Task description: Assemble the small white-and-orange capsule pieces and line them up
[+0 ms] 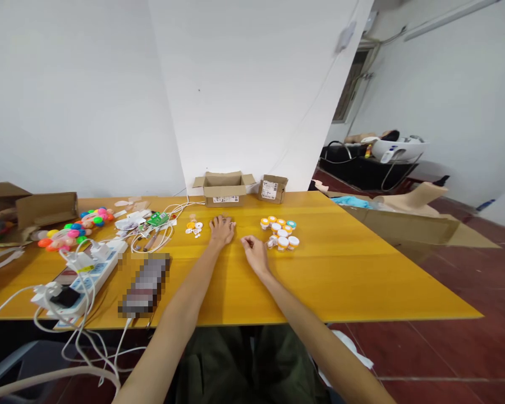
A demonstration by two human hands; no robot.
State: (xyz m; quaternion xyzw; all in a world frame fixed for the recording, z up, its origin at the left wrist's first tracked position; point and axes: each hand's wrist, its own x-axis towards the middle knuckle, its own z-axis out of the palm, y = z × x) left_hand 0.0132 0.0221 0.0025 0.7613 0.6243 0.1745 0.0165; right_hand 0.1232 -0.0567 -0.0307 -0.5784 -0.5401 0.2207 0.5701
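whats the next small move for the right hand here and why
Probably ease the right hand rightward onto the nearest small jar: its fingers are loosely curled with nothing visible in them, just short of it, while the left hand lies flat on the table.

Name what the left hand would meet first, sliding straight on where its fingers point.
Probably the open cardboard box; the left hand lies flat pointing towards it, only bare table between.

Glossy smooth wooden table [340, 275], matt cardboard box [224, 189], small white plastic jars [280, 231].
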